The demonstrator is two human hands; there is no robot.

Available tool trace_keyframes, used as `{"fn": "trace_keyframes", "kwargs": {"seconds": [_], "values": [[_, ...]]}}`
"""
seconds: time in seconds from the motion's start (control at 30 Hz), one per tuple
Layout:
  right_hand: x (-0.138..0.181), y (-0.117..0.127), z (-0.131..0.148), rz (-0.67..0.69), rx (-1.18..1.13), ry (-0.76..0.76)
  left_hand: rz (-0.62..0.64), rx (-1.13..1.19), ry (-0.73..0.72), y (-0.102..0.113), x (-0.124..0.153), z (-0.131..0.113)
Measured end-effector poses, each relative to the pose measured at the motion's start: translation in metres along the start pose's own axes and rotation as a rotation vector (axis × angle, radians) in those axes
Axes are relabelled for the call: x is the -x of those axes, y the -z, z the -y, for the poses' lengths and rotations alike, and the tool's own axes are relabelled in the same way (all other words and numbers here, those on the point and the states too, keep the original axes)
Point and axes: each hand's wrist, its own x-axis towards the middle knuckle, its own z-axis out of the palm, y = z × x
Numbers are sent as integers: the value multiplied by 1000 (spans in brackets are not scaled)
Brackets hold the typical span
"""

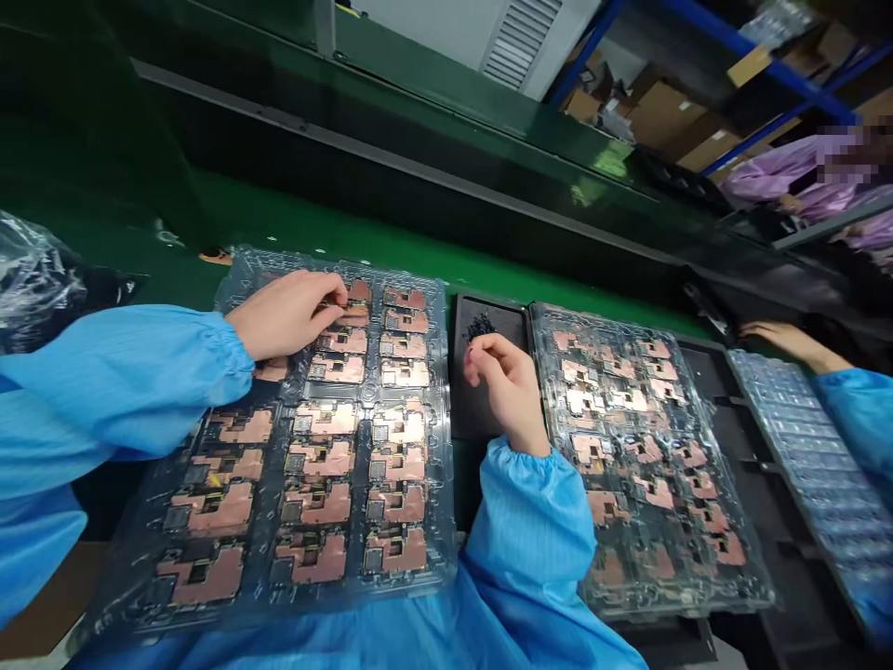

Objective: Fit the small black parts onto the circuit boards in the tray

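On the left lies a clear plastic tray (366, 395) with several copper-coloured circuit boards (325, 458) set in its pockets. My left hand (289, 312) reaches over its upper part, thumb and fingers closed at the edge of one circuit board (357, 312). A small black tray (481, 409) sits to the right, with a heap of tiny black parts (480, 326) at its far end. My right hand (509, 386) is above this black tray, its thumb and fingertips pinched together beside the heap. Whatever is between those fingertips is too small to make out.
A second clear tray (680, 586) of circuit boards lies to the right. Beyond it, another person's hand (795, 342) touches a stack of clear trays (813, 447). Clear plastic wrap (34, 270) lies at the far left. A dark ledge (391, 172) runs along the back.
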Motion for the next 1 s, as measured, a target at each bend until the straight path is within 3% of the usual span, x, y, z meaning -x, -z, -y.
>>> {"fn": "trace_keyframes", "kwargs": {"seconds": [0.07,0.17,0.27,0.4,0.67,1.0], "values": [[4,-8,5,126,-238,-32,28,125,73,9,7,-8],[10,-19,10,240,-366,-78,121,333,111,21,21,-30],[15,-31,17,318,-330,-116,208,435,-34,23,32,-52],[22,-43,22,420,-275,-215,262,350,-219,18,37,-67],[27,-52,19,389,-194,-258,308,295,-288,12,40,-69],[29,-51,16,417,19,-114,290,289,-341,5,40,-71]]}}
